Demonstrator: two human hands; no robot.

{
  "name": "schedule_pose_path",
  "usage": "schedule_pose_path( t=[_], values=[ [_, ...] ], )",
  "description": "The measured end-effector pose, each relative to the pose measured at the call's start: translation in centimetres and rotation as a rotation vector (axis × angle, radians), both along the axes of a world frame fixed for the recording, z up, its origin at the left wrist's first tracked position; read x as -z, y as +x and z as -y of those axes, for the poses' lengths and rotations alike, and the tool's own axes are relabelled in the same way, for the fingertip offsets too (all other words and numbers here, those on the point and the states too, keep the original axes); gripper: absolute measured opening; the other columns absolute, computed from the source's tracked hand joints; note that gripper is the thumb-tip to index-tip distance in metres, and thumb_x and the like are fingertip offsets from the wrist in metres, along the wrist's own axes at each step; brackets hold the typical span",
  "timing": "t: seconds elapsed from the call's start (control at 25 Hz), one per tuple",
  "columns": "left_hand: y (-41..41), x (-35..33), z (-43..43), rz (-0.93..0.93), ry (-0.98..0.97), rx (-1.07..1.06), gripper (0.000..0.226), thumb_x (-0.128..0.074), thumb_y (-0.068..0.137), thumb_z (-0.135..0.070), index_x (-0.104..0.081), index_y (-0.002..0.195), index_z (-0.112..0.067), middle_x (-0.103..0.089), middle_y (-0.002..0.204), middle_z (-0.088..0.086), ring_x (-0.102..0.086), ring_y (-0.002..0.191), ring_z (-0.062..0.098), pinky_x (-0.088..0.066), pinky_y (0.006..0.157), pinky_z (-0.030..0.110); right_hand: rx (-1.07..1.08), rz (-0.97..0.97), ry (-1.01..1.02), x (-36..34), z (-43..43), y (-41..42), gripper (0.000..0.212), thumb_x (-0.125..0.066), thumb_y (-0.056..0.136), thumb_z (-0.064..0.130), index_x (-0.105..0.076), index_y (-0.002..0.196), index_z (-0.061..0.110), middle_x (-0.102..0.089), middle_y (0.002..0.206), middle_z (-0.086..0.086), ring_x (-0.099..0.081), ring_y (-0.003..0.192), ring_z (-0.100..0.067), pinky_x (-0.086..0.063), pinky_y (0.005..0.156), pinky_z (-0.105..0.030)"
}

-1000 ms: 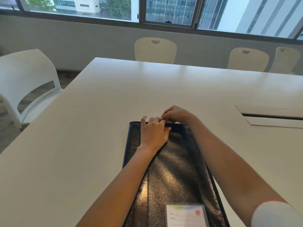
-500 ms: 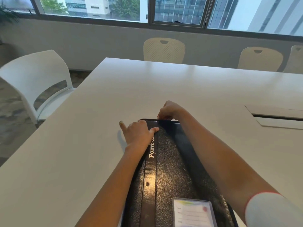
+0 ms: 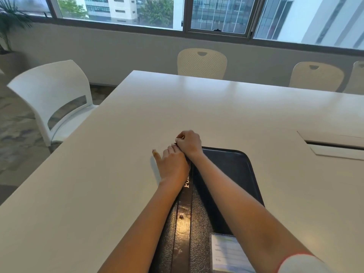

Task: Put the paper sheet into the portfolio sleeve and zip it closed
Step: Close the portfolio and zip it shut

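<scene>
portfolio sleeve flat, stiff, grainy; left hand pins spine, right hand pinched just beyond, apparently on zipper pull.

White counter, cable hatch right; white chair left, three cream chairs far side, plant far left.

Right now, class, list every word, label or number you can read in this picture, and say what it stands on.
"POR": white letters on the portfolio spine strip; the left hand hides the rest.
Label card on the cover: printed lines too blurred to read.
Nothing else is legible.
</scene>
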State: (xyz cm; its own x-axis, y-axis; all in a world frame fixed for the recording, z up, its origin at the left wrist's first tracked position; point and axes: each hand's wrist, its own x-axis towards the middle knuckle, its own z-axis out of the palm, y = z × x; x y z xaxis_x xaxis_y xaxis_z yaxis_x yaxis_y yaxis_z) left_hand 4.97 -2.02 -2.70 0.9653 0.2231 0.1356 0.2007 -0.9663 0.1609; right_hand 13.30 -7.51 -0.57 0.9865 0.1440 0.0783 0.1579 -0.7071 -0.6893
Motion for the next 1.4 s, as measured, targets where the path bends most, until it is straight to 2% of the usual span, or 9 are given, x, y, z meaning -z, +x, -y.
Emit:
schedule_pose_path(
  t=[0.08,0.16,0.28,0.4,0.56,0.92,1.08,1.28,1.4],
  values=[
    [0.1,0.2,0.3,-0.028,0.002,-0.01,0.056,-0.036,0.099,-0.031,-0.029,0.145,-0.001,-0.047,0.143,0.012,-0.045,0.13,0.025,-0.011,0.113,0.061,-0.078,0.092,-0.019,0.7,1.8,-1.9,0.026,-0.053,0.093,0.011,-0.071,0.11,0.005,-0.073,0.107,-0.015,-0.064,0.103,-0.028,-0.05,0.091,-0.039],
    [0.2,-0.1,0.4,-0.074,-0.01,-0.028,0.06,-0.027,0.101,-0.038,-0.025,0.147,0.001,-0.044,0.145,0.014,-0.041,0.133,0.026,-0.011,0.112,0.061,-0.14,0.153,-0.096,1.2,4.2,-3.3,0.031,-0.047,0.098,0.017,-0.065,0.121,0.007,-0.069,0.12,-0.015,-0.06,0.114,-0.029,-0.045,0.1,-0.041],
    [0.1,-0.6,0.6,-0.119,-0.032,-0.043,0.072,-0.02,0.1,-0.052,-0.024,0.148,0.0,-0.041,0.149,0.015,-0.038,0.136,0.027,-0.015,0.112,0.059,-0.203,0.176,-0.333,1.9,8.1,-5.6,0.044,-0.037,0.103,0.032,-0.046,0.143,0.014,-0.041,0.152,-0.01,-0.033,0.143,-0.023,-0.023,0.118,-0.04],
    [-0.3,-0.8,0.5,-0.121,-0.036,-0.024,0.074,-0.019,0.099,-0.054,-0.022,0.149,0.0,-0.038,0.151,0.015,-0.037,0.136,0.028,-0.023,0.109,0.054,-0.22,0.116,-0.487,2.3,10.7,-7.8,0.053,-0.027,0.103,0.043,-0.025,0.153,0.023,-0.016,0.163,-0.003,-0.008,0.15,-0.016,-0.006,0.122,-0.04],
    [-1.5,-1.6,-0.2,-0.165,-0.057,0.008,0.069,-0.019,0.101,-0.051,-0.02,0.15,-0.003,-0.037,0.151,0.014,-0.037,0.136,0.03,-0.028,0.107,0.051,-0.172,0.047,-0.534,2.4,13.3,-10.6,0.058,-0.021,0.102,0.052,-0.016,0.154,0.028,-0.005,0.164,-0.003,0.002,0.15,-0.016,0.001,0.121,-0.04],
    [-7.9,-0.8,-2.1,-0.084,-0.075,0.103,0.06,-0.025,0.1,-0.05,-0.041,0.138,-0.007,-0.053,0.137,0.011,-0.047,0.126,0.028,-0.036,0.101,0.048,0.017,0.006,-0.442,3.1,19.6,-16.1,0.063,-0.028,0.097,0.059,-0.021,0.153,0.03,-0.009,0.164,-0.004,-0.005,0.15,-0.017,-0.008,0.12,-0.042],
    [-9.9,-0.2,-3.0,-0.082,-0.047,0.058,0.067,-0.022,0.097,-0.059,-0.048,0.134,-0.01,-0.042,0.146,0.015,-0.033,0.137,0.031,-0.03,0.106,0.049,0.147,0.032,-0.344,3.9,21.8,-18.3,0.07,-0.031,0.095,0.061,-0.026,0.152,0.021,-0.028,0.159,-0.008,-0.023,0.147,-0.023,-0.019,0.119,-0.048],
    [-11.0,0.3,-3.5,-0.067,-0.138,0.089,0.069,-0.025,0.095,-0.063,-0.045,0.138,-0.014,-0.033,0.154,0.011,-0.022,0.144,0.029,-0.021,0.114,0.052,0.198,-0.048,-0.29,4.4,21.7,-19.4,0.07,-0.026,0.096,0.062,-0.028,0.151,0.018,-0.031,0.158,-0.005,-0.019,0.148,-0.022,-0.002,0.118,-0.05],
    [-11.5,0.6,-3.4,-0.017,-0.165,0.097,0.07,-0.029,0.092,-0.066,-0.046,0.136,-0.014,-0.04,0.149,0.01,-0.029,0.141,0.028,-0.024,0.112,0.053,0.217,-0.048,-0.074,4.1,20.6,-19.4,0.06,-0.03,0.099,0.056,-0.037,0.146,0.019,-0.046,0.149,-0.004,-0.038,0.139,-0.031,-0.007,0.12,-0.052]
  ],
)
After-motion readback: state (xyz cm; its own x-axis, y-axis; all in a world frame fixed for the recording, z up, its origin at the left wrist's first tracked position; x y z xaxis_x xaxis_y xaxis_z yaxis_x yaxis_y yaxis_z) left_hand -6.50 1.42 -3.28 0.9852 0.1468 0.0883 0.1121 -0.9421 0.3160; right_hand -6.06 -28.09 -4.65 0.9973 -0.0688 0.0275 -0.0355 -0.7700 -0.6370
